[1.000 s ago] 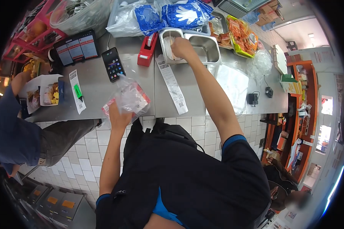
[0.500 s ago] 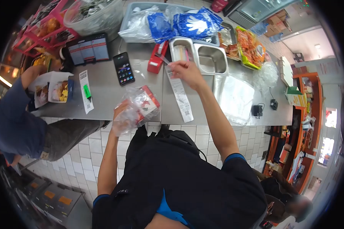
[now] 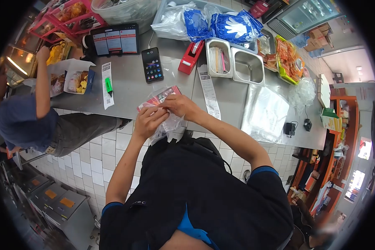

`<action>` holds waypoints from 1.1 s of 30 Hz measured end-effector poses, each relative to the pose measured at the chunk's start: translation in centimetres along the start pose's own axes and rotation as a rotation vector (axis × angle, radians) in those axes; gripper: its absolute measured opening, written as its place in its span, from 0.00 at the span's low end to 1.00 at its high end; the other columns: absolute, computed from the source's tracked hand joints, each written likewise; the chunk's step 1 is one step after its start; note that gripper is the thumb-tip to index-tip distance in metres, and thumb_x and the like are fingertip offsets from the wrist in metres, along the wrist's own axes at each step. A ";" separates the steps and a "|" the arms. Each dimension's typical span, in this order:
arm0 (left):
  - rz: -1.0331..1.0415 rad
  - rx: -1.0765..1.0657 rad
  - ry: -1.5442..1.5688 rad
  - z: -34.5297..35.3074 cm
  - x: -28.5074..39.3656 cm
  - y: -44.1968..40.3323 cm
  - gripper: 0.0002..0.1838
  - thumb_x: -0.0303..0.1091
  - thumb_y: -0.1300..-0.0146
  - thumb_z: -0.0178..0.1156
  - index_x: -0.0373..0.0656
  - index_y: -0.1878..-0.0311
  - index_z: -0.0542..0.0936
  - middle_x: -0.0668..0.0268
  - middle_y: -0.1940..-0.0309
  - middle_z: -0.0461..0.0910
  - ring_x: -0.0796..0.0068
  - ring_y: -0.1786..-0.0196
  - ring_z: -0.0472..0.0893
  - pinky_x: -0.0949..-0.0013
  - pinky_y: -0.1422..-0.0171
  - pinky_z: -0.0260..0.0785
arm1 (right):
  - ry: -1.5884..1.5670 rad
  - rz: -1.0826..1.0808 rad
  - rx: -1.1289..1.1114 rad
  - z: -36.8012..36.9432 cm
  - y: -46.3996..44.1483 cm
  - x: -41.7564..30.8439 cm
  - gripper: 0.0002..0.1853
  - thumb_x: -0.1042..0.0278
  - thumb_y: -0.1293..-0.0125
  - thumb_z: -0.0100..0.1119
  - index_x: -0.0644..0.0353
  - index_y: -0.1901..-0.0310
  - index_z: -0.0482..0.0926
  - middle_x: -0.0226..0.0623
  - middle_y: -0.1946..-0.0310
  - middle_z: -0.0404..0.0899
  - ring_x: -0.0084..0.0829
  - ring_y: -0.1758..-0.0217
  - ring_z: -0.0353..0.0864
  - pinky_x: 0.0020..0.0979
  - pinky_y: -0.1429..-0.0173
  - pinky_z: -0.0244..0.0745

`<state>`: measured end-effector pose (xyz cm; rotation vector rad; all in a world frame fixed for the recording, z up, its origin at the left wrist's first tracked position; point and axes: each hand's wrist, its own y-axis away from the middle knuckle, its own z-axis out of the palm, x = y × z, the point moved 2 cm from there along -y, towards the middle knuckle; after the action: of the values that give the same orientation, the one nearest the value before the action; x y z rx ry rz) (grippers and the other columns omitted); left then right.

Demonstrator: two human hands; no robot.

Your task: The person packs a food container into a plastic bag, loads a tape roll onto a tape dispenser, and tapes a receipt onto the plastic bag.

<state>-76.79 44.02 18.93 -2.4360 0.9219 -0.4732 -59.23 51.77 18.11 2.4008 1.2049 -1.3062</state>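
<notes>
A clear plastic bag (image 3: 169, 126) with a red box (image 3: 166, 93) inside it lies at the counter's front edge, in front of my body. My left hand (image 3: 149, 121) is closed on the bag's plastic from the left. From the right, my right hand (image 3: 180, 106) pinches the same plastic, its fingertips meeting those of the left over the box. Whether a piece of tape is between the fingers is too small to tell. Beyond my hands stand a red tape dispenser (image 3: 191, 59) and a phone (image 3: 153, 66) with its screen lit. A long printed receipt (image 3: 208, 91) lies right of the bag.
Metal trays (image 3: 248, 66), a stack of clear bags (image 3: 266, 112) and blue glove packs (image 3: 237, 27) occupy the right and back. To the left are a tablet (image 3: 115, 40), a green marker (image 3: 108, 86) on another receipt and open food boxes (image 3: 80, 79). A co-worker (image 3: 23, 118) stands there, arm over the counter.
My right hand has left the tape dispenser, where it held a strip of tape, and come down-left to the bag. My left hand has shifted slightly right. The view has moved a little.
</notes>
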 end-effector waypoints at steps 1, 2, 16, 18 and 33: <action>-0.001 0.002 0.001 0.0 -0.1 -0.2 0.12 0.33 0.47 0.61 0.50 0.59 0.86 0.78 0.54 0.84 0.73 0.51 0.80 0.67 0.50 0.70 | -0.066 0.004 -0.052 0.1 -0.1 0.1 0.08 0.76 0.42 0.63 0.64 0.60 0.83 0.45 0.61 0.82 0.48 0.55 0.83 0.44 0.51 0.77; -0.047 -0.020 0.081 0.0 -0.4 -0.5 0.10 0.32 0.47 0.63 0.48 0.60 0.86 0.75 0.56 0.85 0.73 0.53 0.82 0.67 0.53 0.72 | -0.066 0.005 -0.054 0.3 0.0 0.8 0.08 0.76 0.42 0.63 0.64 0.60 0.83 0.45 0.61 0.82 0.48 0.55 0.83 0.44 0.51 0.77; -0.545 0.531 -0.057 -1.5 -2.4 -0.5 0.16 0.32 0.47 0.76 0.39 0.56 0.85 0.57 0.56 0.83 0.59 0.49 0.82 0.58 0.40 0.72 | -0.120 0.092 -0.070 2.4 0.4 2.3 0.14 0.58 0.34 0.66 0.61 0.62 0.80 0.40 0.68 0.76 0.41 0.62 0.78 0.39 0.57 0.71; -0.337 0.552 -0.099 -2.8 -2.6 0.2 0.15 0.32 0.45 0.73 0.41 0.55 0.85 0.57 0.51 0.82 0.59 0.43 0.80 0.55 0.34 0.69 | -0.134 0.141 -0.141 2.1 0.2 2.6 0.14 0.57 0.34 0.67 0.62 0.62 0.80 0.40 0.67 0.78 0.41 0.61 0.78 0.40 0.56 0.70; -0.605 0.292 0.525 3.8 -0.4 1.1 0.09 0.23 0.47 0.71 0.42 0.61 0.86 0.63 0.70 0.83 0.63 0.63 0.83 0.65 0.57 0.75 | -0.277 0.380 0.170 1.6 1.7 1.0 0.07 0.74 0.37 0.67 0.64 0.60 0.80 0.39 0.66 0.82 0.35 0.64 0.82 0.34 0.57 0.76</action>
<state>-75.82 44.81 15.12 -2.3128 0.2319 -1.4008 -58.77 50.46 16.04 2.3024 0.5529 -1.5891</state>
